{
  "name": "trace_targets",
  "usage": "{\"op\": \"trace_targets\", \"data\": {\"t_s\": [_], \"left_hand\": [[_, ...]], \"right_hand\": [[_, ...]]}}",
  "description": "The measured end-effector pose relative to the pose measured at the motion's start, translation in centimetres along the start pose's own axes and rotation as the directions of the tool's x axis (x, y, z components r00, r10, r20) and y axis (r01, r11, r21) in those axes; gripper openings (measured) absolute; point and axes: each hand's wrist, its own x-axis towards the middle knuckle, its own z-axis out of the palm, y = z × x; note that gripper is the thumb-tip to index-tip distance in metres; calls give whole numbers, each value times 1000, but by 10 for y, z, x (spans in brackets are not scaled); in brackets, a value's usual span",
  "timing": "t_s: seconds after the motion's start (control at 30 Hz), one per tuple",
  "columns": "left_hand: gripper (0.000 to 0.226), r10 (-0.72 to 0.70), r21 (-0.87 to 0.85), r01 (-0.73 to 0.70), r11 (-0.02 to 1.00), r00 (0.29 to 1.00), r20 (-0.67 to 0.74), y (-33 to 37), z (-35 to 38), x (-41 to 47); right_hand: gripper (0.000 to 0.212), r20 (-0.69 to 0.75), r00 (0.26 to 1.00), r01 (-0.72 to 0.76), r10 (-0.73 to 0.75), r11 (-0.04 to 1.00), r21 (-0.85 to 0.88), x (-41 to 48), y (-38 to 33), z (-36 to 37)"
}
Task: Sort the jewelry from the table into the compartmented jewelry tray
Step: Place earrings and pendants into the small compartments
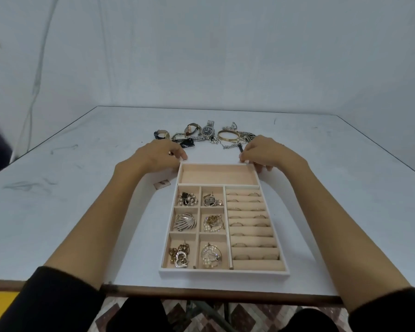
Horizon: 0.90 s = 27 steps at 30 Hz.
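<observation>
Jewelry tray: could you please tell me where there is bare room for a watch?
The long far compartment of the tray, between left hand and right hand, is bare. Small compartments and ring rolls hold jewelry; watches crowd the table beyond.

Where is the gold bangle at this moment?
In the head view, the gold bangle lies on the table beyond the tray, right of the dark-faced watch and left of the right hand.
</observation>
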Motion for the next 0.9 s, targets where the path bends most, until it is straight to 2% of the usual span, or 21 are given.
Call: {"op": "trace_targets", "data": {"t_s": [0.13, 0.27, 0.37, 0.47, 0.53, 0.67, 0.9], "left_hand": [[22, 0, -19, -2, 1000, 994, -112, -1, 7, 12], [18, 76, 49, -67, 997, 972, -221, 12, 17, 23], [17, 129, 16, -128, 992, 970, -208, 22, 20, 33], [24, 190, 110, -175, 978, 970, -151, 32, 24, 48], [30, 213, 176, -191, 966, 970, -117, 39, 25, 56], [38, 207, 198, -190, 962, 976, -70, 47, 30, 66], [24, 200, 181, -164, 970, 958, -205, 46, 33, 64]], "right_hand": [[7, -42, 999, -33, 32, 999, -25, 15, -7, 2], [7, -139, 990, -41, 35, 998, -42, 30, -5, 11], [6, -223, 975, -34, 17, 997, -71, 37, -3, 19], [22, -296, 955, -28, -3, 994, -101, 39, -1, 24], [25, -326, 945, -15, -24, 993, -115, 39, -1, 26], [23, -341, 939, 0, -36, 995, -104, 39, 1, 25], [23, -401, 915, 6, -51, 993, -114, 40, 6, 26]]}}
